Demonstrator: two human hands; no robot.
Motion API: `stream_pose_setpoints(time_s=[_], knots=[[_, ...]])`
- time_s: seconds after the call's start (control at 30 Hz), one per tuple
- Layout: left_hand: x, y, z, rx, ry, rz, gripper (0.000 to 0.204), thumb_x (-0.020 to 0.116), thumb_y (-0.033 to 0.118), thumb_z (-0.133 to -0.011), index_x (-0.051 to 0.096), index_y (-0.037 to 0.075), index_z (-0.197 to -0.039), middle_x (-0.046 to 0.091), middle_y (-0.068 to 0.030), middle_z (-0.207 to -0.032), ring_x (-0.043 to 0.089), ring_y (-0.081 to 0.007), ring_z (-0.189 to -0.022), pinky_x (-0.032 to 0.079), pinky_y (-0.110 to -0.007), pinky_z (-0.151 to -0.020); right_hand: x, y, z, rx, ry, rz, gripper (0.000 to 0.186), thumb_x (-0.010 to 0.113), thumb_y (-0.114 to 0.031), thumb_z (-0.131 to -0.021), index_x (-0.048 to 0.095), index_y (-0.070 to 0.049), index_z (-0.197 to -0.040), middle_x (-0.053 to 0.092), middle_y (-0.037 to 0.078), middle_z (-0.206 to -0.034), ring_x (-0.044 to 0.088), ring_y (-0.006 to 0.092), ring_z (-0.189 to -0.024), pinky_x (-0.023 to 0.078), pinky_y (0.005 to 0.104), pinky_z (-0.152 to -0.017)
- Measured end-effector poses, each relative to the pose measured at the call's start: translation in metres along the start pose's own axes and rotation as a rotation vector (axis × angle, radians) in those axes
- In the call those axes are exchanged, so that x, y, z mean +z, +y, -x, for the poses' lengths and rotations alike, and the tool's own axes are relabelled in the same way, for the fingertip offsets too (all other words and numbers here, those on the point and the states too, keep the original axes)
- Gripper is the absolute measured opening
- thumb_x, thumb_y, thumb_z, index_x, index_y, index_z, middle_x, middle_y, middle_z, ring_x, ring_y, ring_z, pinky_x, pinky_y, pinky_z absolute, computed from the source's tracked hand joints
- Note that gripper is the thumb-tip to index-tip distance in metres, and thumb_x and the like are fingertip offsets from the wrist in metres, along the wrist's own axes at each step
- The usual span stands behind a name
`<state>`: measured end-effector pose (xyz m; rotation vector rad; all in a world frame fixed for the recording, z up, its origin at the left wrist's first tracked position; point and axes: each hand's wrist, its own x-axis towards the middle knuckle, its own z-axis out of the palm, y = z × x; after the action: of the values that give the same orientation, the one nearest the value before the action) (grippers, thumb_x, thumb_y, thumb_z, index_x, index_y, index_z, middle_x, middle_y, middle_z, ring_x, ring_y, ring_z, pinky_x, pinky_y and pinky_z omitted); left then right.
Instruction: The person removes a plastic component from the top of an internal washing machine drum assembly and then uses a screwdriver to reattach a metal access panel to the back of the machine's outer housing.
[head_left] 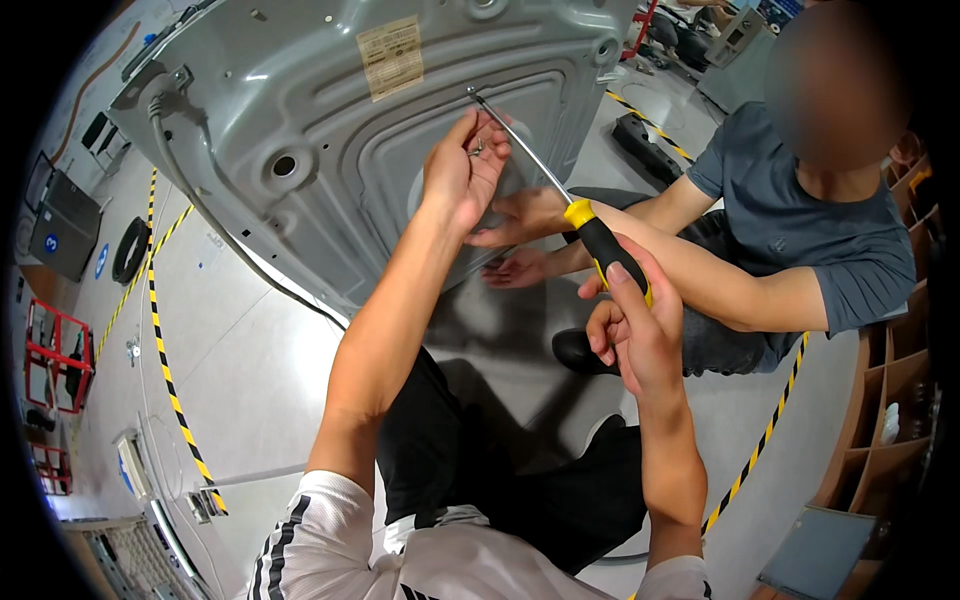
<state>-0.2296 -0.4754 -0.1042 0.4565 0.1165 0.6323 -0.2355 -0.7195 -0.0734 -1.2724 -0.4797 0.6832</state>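
My right hand [640,320] is wrapped round the black and yellow handle of a screwdriver [603,243]. Its long shaft slants up and left to a small screw [471,91] on a grey pressed-metal panel [330,190]. Just below the tip is my left hand [466,170], fingers curled and close to the shaft; whether they touch it I cannot tell. A small silvery metal piece [477,148], perhaps a screw, sits among these fingers. Beside my left wrist, a co-worker's hands [520,240] reach toward the panel, their fingers apart.
A co-worker in a grey T-shirt [770,200] crouches at the right, forearm close to the screwdriver. A grey cable [215,210] hangs along the panel's left side. Yellow-black tape [165,370] marks the floor. Wooden shelving [895,400] stands at far right, a red rack [60,355] at far left.
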Motion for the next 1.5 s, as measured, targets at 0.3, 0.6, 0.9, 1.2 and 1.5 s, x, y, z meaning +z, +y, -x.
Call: stream_pose_setpoints(time_s=[0.3, 0.6, 0.9, 1.2, 1.5], knots=[[0.006, -0.008, -0.027, 0.114, 0.051, 0.146, 0.017, 0.055, 0.018, -0.09, 0.055, 0.001, -0.091, 0.056, -0.0054, -0.082, 0.048, -0.0123, -0.068, 0.041, -0.025, -0.059, -0.001, -0.007, 0.017, -0.067, 0.063, 0.015, 0.046, 0.052, -0.018, -0.089, 0.038, 0.002, -0.129, 0.056, 0.01, -0.082, 0.051, 0.0093, -0.045, 0.032, 0.0189, -0.035], [0.012, -0.007, -0.029, 0.109, 0.109, 0.227, 0.012, 0.057, 0.006, -0.082, 0.056, -0.004, -0.088, 0.054, -0.0077, -0.077, 0.049, -0.0142, -0.067, 0.04, -0.025, -0.058, -0.006, -0.003, 0.019, -0.081, 0.082, -0.023, 0.045, 0.052, -0.018, -0.089, 0.039, 0.0, -0.128, 0.056, 0.01, -0.082, 0.051, 0.0092, -0.046, 0.033, 0.0189, -0.036], [-0.001, -0.006, -0.016, 0.059, 0.06, 0.137, 0.017, 0.053, 0.006, -0.083, 0.054, -0.006, -0.096, 0.053, -0.0091, -0.08, 0.047, -0.0143, -0.065, 0.04, -0.025, -0.057, 0.001, -0.009, 0.005, -0.129, 0.092, 0.124, 0.043, 0.055, -0.017, -0.088, 0.042, 0.002, -0.125, 0.057, 0.007, -0.078, 0.05, 0.007, -0.045, 0.033, 0.018, -0.036], [-0.072, -0.025, 0.038, -0.055, 0.161, 0.049, 0.021, 0.052, 0.015, -0.088, 0.054, -0.004, -0.099, 0.057, -0.0092, -0.081, 0.05, -0.0145, -0.066, 0.042, -0.026, -0.059, -0.002, -0.003, -0.003, -0.153, 0.127, 0.136, 0.044, 0.058, -0.019, -0.087, 0.045, 0.001, -0.123, 0.057, 0.007, -0.075, 0.049, 0.0064, -0.044, 0.033, 0.0164, -0.037], [-0.224, -0.08, 0.1, -0.196, 0.509, -0.056, 0.022, 0.046, 0.013, -0.089, 0.053, 0.0, -0.105, 0.061, -0.0092, -0.088, 0.057, -0.0148, -0.073, 0.048, -0.027, -0.067, -0.003, 0.004, 0.011, -0.239, 0.138, 0.155, 0.043, 0.048, -0.015, -0.09, 0.038, 0.006, -0.126, 0.054, 0.013, -0.078, 0.045, 0.0081, -0.044, 0.03, 0.018, -0.035]])
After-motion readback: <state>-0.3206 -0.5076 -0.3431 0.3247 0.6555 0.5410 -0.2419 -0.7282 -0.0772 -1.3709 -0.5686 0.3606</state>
